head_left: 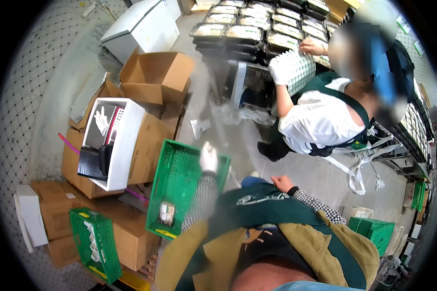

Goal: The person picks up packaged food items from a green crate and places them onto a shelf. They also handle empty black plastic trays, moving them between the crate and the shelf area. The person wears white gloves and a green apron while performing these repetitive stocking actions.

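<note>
Gloved left hand (pixel 209 159) blurred over green crate (pixel 177 169); fingers perhaps curled.

"Can you read any lettering?"

"None of it. White script (pixel 262 199) runs across the dark green apron (pixel 279 211), but it's blurred."

"What about the small pack (pixel 166 219) in the large green crate (pixel 174 167)?"

"It has a pale label (pixel 167 210), its print too small to make out."

"And the boxes?"

"The brown carton (pixel 150 140) beside the white foam box (pixel 132 138) shows faint marks, illegible. Another carton (pixel 56 206), at far left, wears a small white sticker (pixel 70 196), equally unreadable from here."
</note>
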`<state>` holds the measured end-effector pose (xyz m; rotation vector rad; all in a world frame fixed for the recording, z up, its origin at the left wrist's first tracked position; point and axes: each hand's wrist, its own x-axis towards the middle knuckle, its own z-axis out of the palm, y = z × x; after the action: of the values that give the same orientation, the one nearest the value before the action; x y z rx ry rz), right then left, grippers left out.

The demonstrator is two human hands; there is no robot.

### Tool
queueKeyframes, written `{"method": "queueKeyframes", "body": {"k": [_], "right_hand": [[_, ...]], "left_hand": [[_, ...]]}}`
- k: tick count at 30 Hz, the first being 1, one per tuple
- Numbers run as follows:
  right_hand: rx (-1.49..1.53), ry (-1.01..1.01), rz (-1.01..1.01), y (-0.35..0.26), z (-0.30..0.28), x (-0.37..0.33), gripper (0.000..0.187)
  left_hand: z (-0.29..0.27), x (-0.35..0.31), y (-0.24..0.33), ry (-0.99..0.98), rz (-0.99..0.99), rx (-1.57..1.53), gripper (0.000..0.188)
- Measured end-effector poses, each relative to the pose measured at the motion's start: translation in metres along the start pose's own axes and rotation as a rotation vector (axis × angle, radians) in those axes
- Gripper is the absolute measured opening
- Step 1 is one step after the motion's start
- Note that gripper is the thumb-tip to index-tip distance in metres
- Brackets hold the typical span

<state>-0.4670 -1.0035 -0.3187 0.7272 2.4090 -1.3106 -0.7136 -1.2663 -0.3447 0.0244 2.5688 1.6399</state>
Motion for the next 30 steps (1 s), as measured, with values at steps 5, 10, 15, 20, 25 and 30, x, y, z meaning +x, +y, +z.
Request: {"method": "queueKeyframes", "body": {"k": [5, 10, 15, 20, 25, 30], "right_hand": [[-0.006, 0.134, 0.126, 0.068, -0.043, 0.006, 0.054], [-0.029, 0.125, 0.267, 0.12, -0.059, 0.008, 0.053], [-0.066, 0.074, 0.286, 0.131, -0.059, 0.027, 0.054], [-0.113, 0.028, 0.249, 0.106, -0.066, 0.044, 0.053], [-0.153, -0.045, 0.231, 0.105, -0.071, 0.063, 0.05], [-0.106, -0.07, 0.118, 0.1, -0.061, 0.082, 0.049]], "left_hand": [[0.009, 0.041, 0.027, 0.111, -0.203, 0.033, 0.045], [0.02, 0.001, 0.003, -0.156, -0.471, 0.56, 0.102], [0.031, -0.071, -0.053, -0.419, -0.727, 0.607, 0.083], [0.035, -0.08, -0.091, -0.023, -0.931, 0.158, 0.039], [0.028, -0.056, -0.074, -0.158, -0.606, 0.734, 0.027], [0.019, -0.031, -0.069, 0.1, -0.624, 0.707, 0.043]]}}
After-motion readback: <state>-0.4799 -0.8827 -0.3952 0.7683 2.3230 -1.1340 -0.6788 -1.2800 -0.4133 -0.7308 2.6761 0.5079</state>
